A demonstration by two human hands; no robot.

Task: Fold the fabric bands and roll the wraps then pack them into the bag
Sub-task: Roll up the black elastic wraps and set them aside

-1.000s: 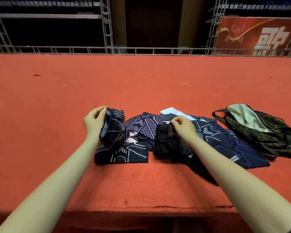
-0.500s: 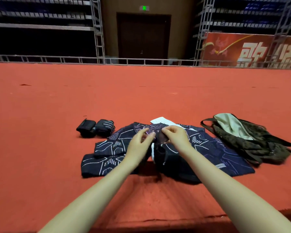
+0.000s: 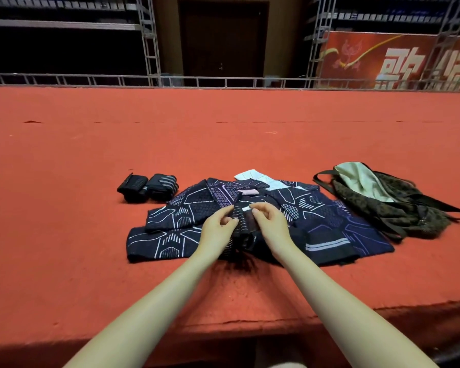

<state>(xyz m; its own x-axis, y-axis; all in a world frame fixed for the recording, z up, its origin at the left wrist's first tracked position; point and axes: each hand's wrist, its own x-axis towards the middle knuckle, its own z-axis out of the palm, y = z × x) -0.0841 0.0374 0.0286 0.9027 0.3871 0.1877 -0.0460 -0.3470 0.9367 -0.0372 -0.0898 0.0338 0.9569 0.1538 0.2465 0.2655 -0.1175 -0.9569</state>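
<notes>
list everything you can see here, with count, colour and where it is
rolled wraps: 2, black with grey stripes, side by side on the carpet, left of the fabric pile
patterned fabric bands: several, overlapping so count unclear, dark navy with white and purple lines, centre of the carpet
dark wrap: 1, black with faint stripes, held over the pile
white paper: 1, white, at the pile's far edge
bag: 1, olive patterned with pale lining, open, right of the pile
carpet: 1, red, covering the platform
banner: 1, red with white characters, back right
hands: 2, left and right, both pinching the dark wrap
</notes>
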